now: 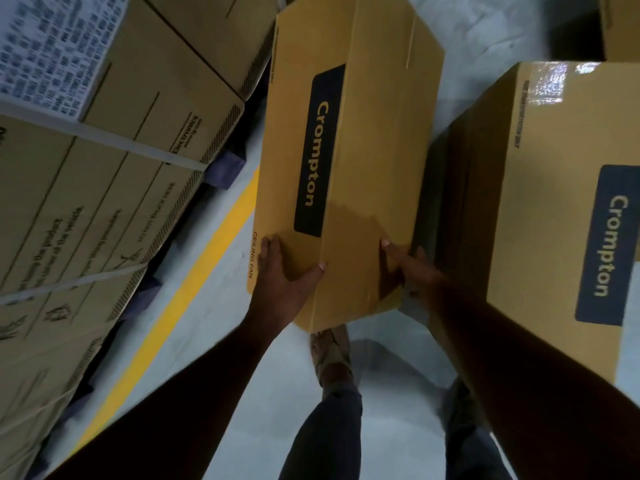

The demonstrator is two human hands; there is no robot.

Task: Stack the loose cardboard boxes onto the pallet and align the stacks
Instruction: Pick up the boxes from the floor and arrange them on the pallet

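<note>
Left hand (284, 271): fingers (268, 249) straight, laid close together on the near left corner of the carried box (349, 161), thumb spread wide w/ its tip on the box's ridge edge. Looks like a flat press, not a curl. Right hand (410, 268): fingers (389, 249) point up along the box's right-facing side, pressing flat; how far they're spread can't be told, that side's in shadow. Box is clamped betw. both hands, off the floor, long axis running away from the fingers, tilted so one long edge is uppermost.

Just beyond the left thumb, a black label w/ yellow "Crompton" lettering runs lengthwise on the box. By the left fingers, small print "CEILING FAN" on the box's left face.

Right of the right hand, just beside the forearm: a second Crompton box (554, 188), same label, glossy tape on its far end; dark gap betw. it and the carried box. Further beyond, top right corner, part of another box (620, 26).

Left of the left hand, well apart: stack of bigger strapped cartons (104, 161) w/ white printed sheet, blurred. Betw. them and the hand, a yellow floor line (194, 275) on grey floor (391, 362).

Below the fingers: a sandalled foot (330, 355) under the box's near end.
</note>
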